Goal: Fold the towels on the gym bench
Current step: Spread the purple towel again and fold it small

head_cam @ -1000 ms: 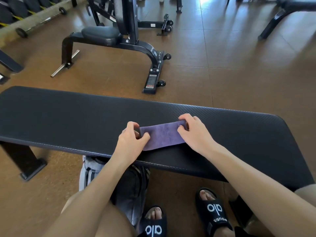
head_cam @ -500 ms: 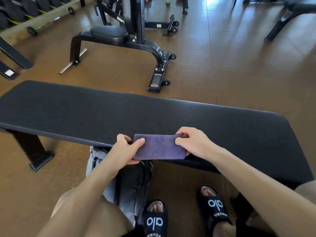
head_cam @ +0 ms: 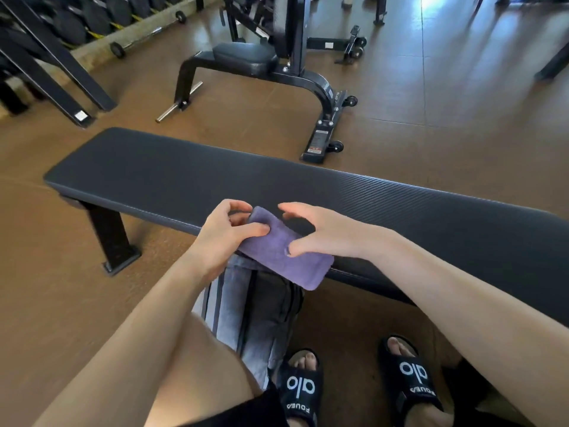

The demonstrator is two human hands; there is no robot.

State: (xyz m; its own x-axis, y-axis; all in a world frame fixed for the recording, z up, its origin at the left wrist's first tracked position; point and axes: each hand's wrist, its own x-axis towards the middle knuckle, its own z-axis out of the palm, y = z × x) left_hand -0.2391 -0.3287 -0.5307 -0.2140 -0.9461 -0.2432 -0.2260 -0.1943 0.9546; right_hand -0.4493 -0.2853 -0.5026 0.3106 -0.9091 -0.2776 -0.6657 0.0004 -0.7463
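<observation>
left slide sandal (head_cam: 301,386): "alo" | right slide sandal (head_cam: 411,373): "alo"; smaller lettering unclear

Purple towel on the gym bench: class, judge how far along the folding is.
Done: the purple towel is already a compact folded rectangle. In hand: the left hand pinches its far end, the right hand touches it with its thumb, and it overhangs the bench edge. Left: set it down; no other towels show on the bench.
</observation>
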